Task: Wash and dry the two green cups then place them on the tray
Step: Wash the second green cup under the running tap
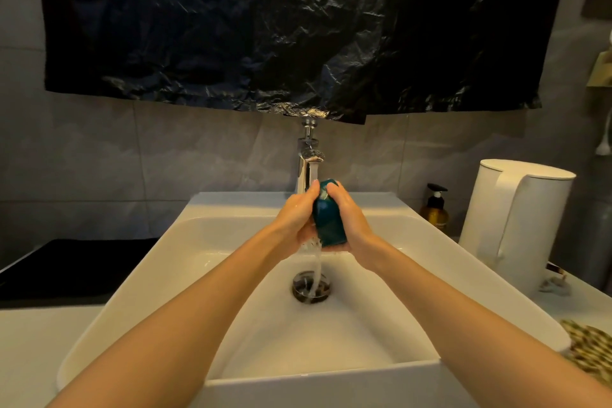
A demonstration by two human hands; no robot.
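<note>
Now two hands (326, 219) grip one green cup (328, 220) under running water (316, 270).

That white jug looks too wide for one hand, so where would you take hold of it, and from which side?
Probably by its handle: the white jug stands upright right of the sink, and the tall handle runs down the wall that faces the sink and the camera. Come from that side and curl the fingers round the handle; the body looks too broad to clasp.

Grey tiled wall (198, 156), black plastic sheet (265, 26) hung above, dim warm light.
</note>
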